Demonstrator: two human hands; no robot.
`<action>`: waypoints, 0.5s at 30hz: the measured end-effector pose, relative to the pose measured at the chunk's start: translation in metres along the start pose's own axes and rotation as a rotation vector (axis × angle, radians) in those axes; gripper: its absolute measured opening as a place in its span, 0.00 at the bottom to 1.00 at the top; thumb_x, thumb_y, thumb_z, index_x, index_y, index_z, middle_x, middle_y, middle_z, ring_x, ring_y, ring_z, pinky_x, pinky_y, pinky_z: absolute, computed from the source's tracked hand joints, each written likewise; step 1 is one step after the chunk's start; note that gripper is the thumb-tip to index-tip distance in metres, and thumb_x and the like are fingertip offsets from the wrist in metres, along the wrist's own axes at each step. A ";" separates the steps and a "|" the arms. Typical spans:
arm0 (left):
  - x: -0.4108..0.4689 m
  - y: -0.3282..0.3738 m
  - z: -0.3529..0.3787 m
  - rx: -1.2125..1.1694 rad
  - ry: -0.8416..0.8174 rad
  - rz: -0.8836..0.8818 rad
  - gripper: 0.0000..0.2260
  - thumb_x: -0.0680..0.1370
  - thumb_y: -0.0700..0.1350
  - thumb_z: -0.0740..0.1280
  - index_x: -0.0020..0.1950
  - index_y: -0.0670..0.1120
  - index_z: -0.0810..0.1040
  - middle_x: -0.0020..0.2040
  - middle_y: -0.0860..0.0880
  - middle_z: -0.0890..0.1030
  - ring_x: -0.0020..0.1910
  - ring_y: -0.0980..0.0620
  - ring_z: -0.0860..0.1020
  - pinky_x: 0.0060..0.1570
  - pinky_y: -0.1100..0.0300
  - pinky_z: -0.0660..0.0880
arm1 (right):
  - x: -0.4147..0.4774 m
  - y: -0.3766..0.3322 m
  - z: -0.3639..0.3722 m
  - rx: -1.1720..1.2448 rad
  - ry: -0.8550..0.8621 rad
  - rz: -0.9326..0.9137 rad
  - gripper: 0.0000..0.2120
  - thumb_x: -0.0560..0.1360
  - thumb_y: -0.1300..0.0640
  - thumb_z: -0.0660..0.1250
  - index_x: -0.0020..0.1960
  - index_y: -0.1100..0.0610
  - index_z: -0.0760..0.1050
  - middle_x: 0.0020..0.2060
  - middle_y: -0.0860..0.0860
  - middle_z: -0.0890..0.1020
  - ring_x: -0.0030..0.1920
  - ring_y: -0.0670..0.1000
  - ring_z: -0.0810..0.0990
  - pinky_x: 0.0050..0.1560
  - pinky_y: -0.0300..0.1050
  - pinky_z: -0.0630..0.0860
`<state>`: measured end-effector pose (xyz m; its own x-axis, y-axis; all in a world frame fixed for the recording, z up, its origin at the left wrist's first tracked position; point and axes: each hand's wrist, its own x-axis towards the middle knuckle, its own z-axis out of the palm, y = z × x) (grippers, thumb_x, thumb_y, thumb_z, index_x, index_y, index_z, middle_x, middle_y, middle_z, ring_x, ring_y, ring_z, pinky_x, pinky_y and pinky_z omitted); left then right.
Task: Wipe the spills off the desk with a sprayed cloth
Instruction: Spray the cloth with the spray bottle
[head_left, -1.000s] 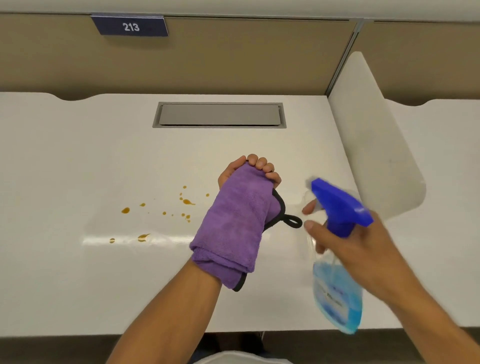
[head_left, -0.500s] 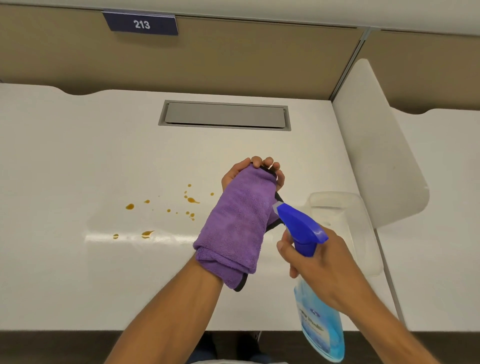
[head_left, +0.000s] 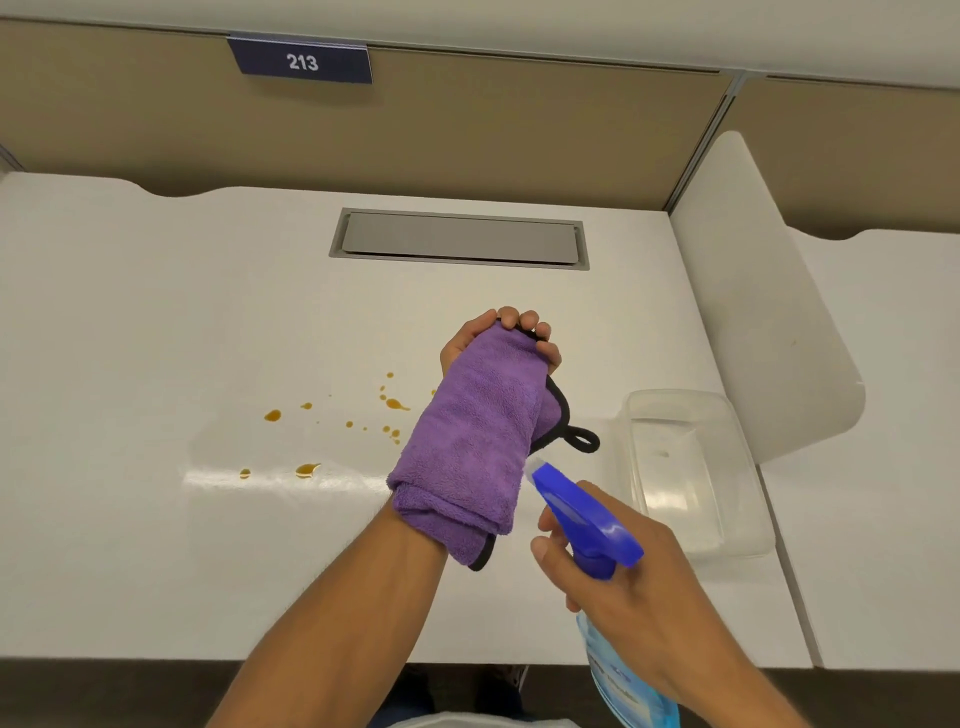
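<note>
A folded purple cloth (head_left: 470, 441) with a black edge and loop drapes over the back of my left hand (head_left: 511, 332), whose fingers curl round its far end above the white desk (head_left: 156, 545). My right hand (head_left: 639, 613) grips a spray bottle (head_left: 587, 525) with a blue trigger head and pale blue liquid; its nozzle points at the cloth's near right side, almost touching it. Several small brown spill drops (head_left: 395, 404) dot the desk left of the cloth.
A clear plastic tub (head_left: 691, 467) stands on the desk at the right, next to a white divider panel (head_left: 753, 312). A grey cable hatch (head_left: 460, 239) is set into the desk's back middle. A tan partition with sign 213 (head_left: 302, 62) rises behind.
My right hand has brought the spray bottle in from the right, so the nozzle now sits close against the cloth. The plastic tub is uncovered. My left hand stays put.
</note>
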<state>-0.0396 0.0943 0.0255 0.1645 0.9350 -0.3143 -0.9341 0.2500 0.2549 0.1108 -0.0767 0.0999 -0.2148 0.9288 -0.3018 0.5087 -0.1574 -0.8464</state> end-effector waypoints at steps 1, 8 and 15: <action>0.000 0.002 0.000 0.000 0.007 0.001 0.08 0.69 0.46 0.64 0.33 0.43 0.77 0.34 0.47 0.79 0.34 0.48 0.79 0.37 0.59 0.77 | -0.002 0.001 -0.001 0.052 0.011 -0.002 0.13 0.70 0.43 0.72 0.51 0.47 0.78 0.38 0.44 0.83 0.36 0.42 0.83 0.39 0.31 0.79; -0.008 0.018 -0.006 0.016 -0.013 0.021 0.11 0.70 0.47 0.60 0.30 0.44 0.74 0.28 0.50 0.73 0.28 0.52 0.72 0.30 0.63 0.69 | 0.001 0.019 -0.017 0.229 0.326 -0.114 0.11 0.70 0.44 0.71 0.51 0.43 0.78 0.33 0.44 0.83 0.41 0.47 0.86 0.38 0.26 0.77; -0.019 0.033 -0.020 0.042 0.001 0.038 0.09 0.68 0.47 0.61 0.30 0.45 0.74 0.29 0.50 0.73 0.29 0.52 0.72 0.30 0.64 0.69 | 0.029 0.051 -0.004 0.302 0.568 -0.259 0.20 0.72 0.55 0.71 0.58 0.66 0.78 0.48 0.42 0.85 0.48 0.48 0.85 0.46 0.31 0.80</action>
<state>-0.0795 0.0800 0.0211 0.1287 0.9437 -0.3047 -0.9254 0.2248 0.3053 0.1340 -0.0568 0.0494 0.2138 0.9677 0.1334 0.2281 0.0834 -0.9701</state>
